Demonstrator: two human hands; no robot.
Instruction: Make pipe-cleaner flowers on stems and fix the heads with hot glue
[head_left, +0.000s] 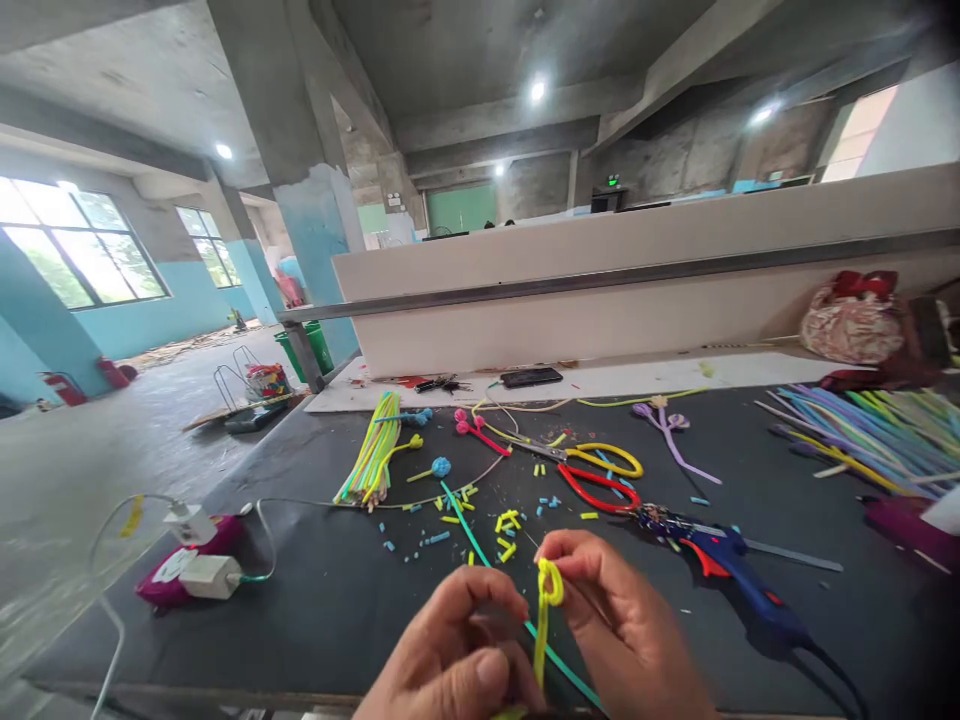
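Note:
A yellow pipe cleaner [551,585], bent into a small loop at its top, stands between my hands near the table's front edge. My right hand [622,620] pinches the loop between thumb and fingertips. Curled round the lower part of the stem is my left hand [457,645], and a bit of yellow shows below its thumb. A long teal pipe cleaner [480,545] runs across the table and passes behind the left fingers. Just beyond the hands lie several cut yellow pieces [508,535] and scissors [600,475] with one red and one yellow handle.
To the right lie a blue glue gun [750,585] and a pile of coloured pipe cleaners [885,430]. A pipe cleaner bundle [382,450], a blue flower-like piece [440,467] and a purple one [675,430] lie farther back. A power strip [187,565] with cables sits left; a phone [531,377] lies behind.

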